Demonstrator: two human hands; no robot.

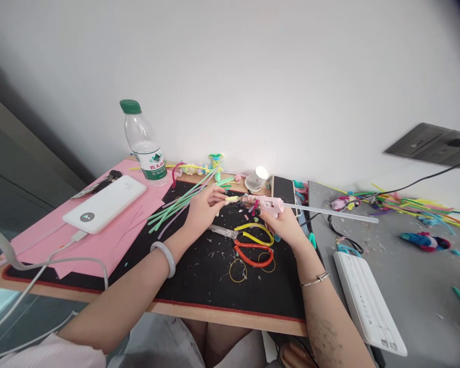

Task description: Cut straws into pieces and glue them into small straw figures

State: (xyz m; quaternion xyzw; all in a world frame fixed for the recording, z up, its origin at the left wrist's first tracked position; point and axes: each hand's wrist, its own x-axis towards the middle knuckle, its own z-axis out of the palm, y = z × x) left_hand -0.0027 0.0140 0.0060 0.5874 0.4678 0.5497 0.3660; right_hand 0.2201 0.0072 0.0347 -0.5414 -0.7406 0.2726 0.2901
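Note:
My right hand (285,225) is wrapped round a pink hot glue gun (270,203), whose nozzle points left. A long translucent glue stick (329,210) juts out of its back end. Between the fingertips of my left hand (207,205) is a small pale yellow piece (232,199), held close to the nozzle; whether they touch I cannot tell. Below both hands, scissors (255,240) with one yellow and one red handle lie on the black mat (199,286). Green and purple pipe cleaners (176,207) lie beside my left hand.
A water bottle (145,148) and white power bank (105,203) stand on pink paper (115,255) at left. By the wall are a paper cup (257,179), a pipe-cleaner figure (216,166) and a phone (284,190). A white power strip (370,301) lies at right.

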